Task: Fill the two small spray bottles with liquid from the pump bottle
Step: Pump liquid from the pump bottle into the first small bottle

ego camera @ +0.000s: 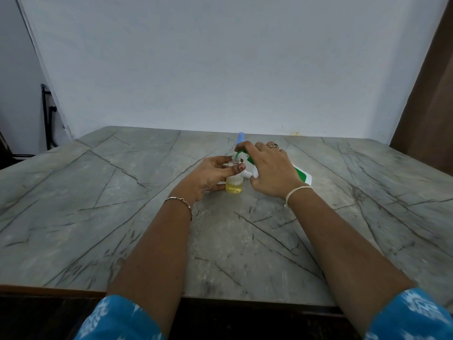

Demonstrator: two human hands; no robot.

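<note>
A small clear spray bottle (234, 184) stands upright on the grey marble table (122, 192), its lower part filled with yellow liquid and its neck uncapped. My left hand (212, 174) grips its upper half. My right hand (270, 169) holds the white and green pump bottle (302, 173), tilted over, with its green nozzle at the small bottle's mouth. Behind the hands, a second small bottle with a blue cap (240, 137) is partly hidden. A white sprayer part (247, 173) shows between my hands.
A white backdrop stands behind the table's far edge. A dark stand (47, 114) is at the left beyond the table, and a brown panel (429, 106) is at the right. The table's near edge runs along the bottom.
</note>
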